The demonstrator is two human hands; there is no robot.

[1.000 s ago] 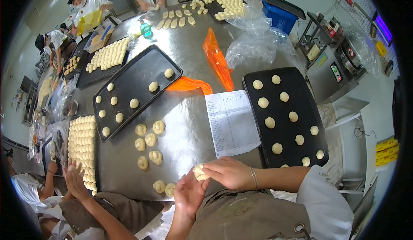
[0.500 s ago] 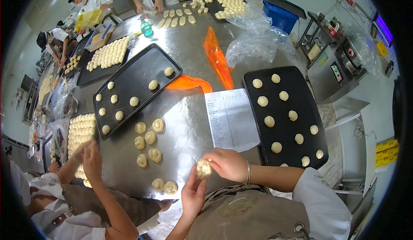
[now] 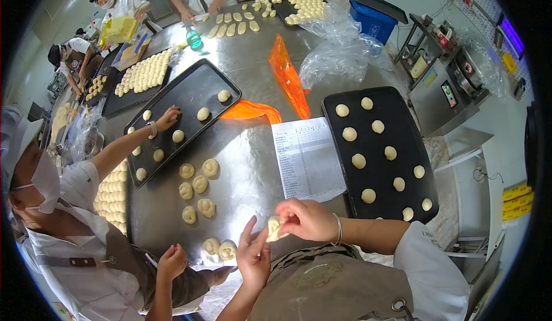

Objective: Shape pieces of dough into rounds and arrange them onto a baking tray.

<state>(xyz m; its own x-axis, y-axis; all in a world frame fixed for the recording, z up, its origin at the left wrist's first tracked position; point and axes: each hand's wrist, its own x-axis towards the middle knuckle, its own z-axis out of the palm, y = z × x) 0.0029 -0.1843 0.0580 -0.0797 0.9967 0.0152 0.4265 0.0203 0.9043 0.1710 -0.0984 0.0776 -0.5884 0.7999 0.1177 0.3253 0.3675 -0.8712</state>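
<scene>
Pale cream, lumpy dough piece [image 3: 274, 228]: located between the two bare hands, above the near edge of the table. Thumb and forefinger of the right hand [image 3: 307, 220] are closed on it; fingers of the left hand [image 3: 253, 256] are spread, loosely curved at its left side, contact uncertain. Step in hand, as judged: shaping by fingertip. Next move appears to call for a light pinch with left-side support, to avoid flattening.

Counts, outward:
- Held piece: one.
- Cream coiled dough knots [image 3: 206, 207] on the brushed steel table [image 3: 247, 165], left of the hands: eight, six in a group, two nearer.
- White printed paper sheet [image 3: 305, 160], far side of the hands: one.
- Black rectangular right tray [image 3: 374, 174]: one, bearing eleven round dough balls [image 3: 368, 195], plus one partly hidden at the near edge.
- Glossy orange plastic pieces [image 3: 287, 79]: two.
- Black rectangular left tray [image 3: 190, 99]: one, at least eight balls; a co-worker's hand [image 3: 168, 118] and forearm obstruct the count.
</scene>
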